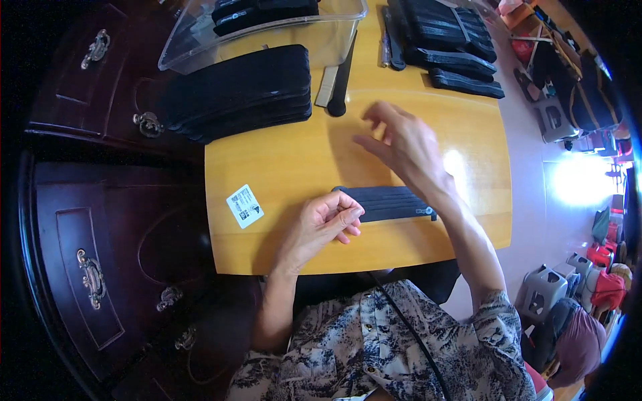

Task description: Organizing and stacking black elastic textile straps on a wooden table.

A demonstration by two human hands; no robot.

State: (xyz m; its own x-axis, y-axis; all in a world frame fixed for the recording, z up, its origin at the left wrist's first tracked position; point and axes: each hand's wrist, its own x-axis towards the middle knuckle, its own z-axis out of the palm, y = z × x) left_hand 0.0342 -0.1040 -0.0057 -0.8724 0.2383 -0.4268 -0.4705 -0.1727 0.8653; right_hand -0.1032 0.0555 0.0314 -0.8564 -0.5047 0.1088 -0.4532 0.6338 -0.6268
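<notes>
A bundle of flat black fabric strips [391, 202] lies side by side on the table near its front edge, with a small pale mark at the right end. My left hand [326, 220] is at the bundle's left end, thumb pressed to the curled fingers. Whatever may be in that pinch is too small to make out. Above and beyond the strips, my right hand [404, 144] hangs in the air, slightly blurred, its thumb and fingers apart and nothing visible between them.
On the yellow table [281, 160] lies a white printed card [245, 206]. A tall stack of black strips [247, 93] stands before a clear plastic bin [267, 37]. Banded black bundles [448, 40] sit far right. A single black strip [338, 100] lies between. Dark drawers [87, 220] flank the left.
</notes>
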